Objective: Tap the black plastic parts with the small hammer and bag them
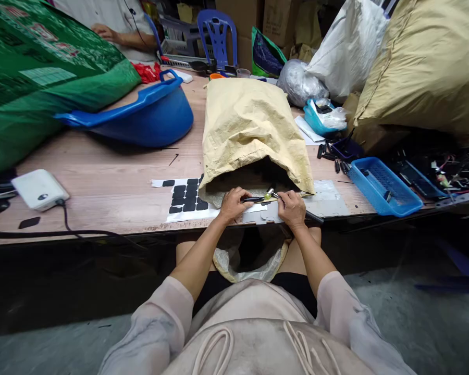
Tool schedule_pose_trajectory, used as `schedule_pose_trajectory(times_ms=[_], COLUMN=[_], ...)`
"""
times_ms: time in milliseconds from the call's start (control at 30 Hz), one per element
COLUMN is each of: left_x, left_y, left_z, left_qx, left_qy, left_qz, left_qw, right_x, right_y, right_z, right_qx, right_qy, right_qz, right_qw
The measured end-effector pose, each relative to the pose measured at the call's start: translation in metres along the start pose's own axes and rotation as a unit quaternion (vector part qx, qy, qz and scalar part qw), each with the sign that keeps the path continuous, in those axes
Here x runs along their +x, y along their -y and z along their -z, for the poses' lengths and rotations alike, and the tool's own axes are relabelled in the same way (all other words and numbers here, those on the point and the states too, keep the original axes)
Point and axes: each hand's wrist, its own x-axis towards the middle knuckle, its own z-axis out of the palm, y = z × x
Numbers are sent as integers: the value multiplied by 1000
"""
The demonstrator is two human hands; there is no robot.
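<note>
Left hand [233, 203] pinches slim black part [252, 199]; right hand [292, 208] grips tool [310, 216], seemingly a driver. Part looks light, stiff, slippery; hold mid-length.

Thin dark rod-like part [254, 199] — lying level at the table's near edge — metal-tipped tool [275, 196] touching it.

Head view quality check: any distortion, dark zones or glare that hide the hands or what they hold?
Head view: wide-angle bending bows the table edge; the space beneath is near black; small floor glare far right. Left hand and right hand are evenly lit, but the slim dark tool is too small to identify.
</note>
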Motion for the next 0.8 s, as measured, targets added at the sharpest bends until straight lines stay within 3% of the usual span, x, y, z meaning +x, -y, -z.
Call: schedule_pose_trajectory(times_ms=[133,267,400,500,567,700,800], left_x=[-38,-101,-138,-140,-137,-122,-88], left_y=[-16,-28,-18,-5,-3,-16,-27], left_z=[3,-20,-68,-97,-104,-80,-35], left_qx=[-56,-76,-8,36,53,16,-104], left_qy=[-10,137,262,295,316,350,291], left_qz=[-94,-134,7,112,139,73,21], left_qw=[994,979,965,948,937,934,951], right_x=[0,-1,-1,0,0,0,0], right_y=[1,1,1,2,1,1,2], right_z=[0,-1,-2,-2,-2,-2,-2], right_qx=[0,1,2,0,-2,-2,-4], right_qy=[-4,-6,-1,0,1,-4,-10], right_qz=[3,3,1,-2,-1,5,6], right_qw=[1000,1000,1000,1000,1000,1000,1000])
